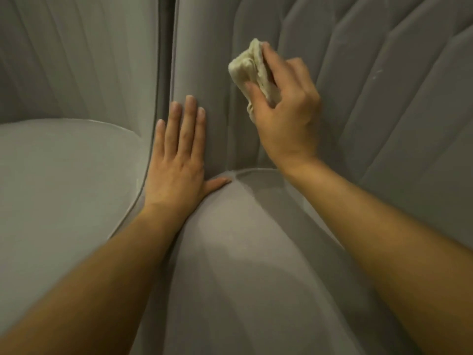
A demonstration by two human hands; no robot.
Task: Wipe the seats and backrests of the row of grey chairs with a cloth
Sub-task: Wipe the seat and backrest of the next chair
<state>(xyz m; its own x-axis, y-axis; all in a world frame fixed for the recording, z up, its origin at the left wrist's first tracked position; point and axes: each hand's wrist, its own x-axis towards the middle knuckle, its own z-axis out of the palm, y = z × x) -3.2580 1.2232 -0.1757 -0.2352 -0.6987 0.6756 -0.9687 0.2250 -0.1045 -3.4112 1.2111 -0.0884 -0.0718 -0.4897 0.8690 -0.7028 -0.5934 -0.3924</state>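
Now right hand (286, 103) grips cloth (252, 70) against grey backrest (371, 98); left hand (176, 160) spread flat beside it

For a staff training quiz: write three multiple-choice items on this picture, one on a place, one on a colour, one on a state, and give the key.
1. Where is the cloth?
A. lying on the floor
B. up at the backrest of the chair on the right
C. draped over a forearm

2. What colour is the cloth?
A. blue
B. cream
C. red

3. How is the left hand?
A. flat, fingers straight, on the backrest's edge
B. gripping the cloth
C. clenched in a fist

Key:
1 B, the right hand holds it bunched at the channelled backrest.
2 B, it shows pale cream against the grey backrest.
3 A, its fingers lie straight along the fabric.
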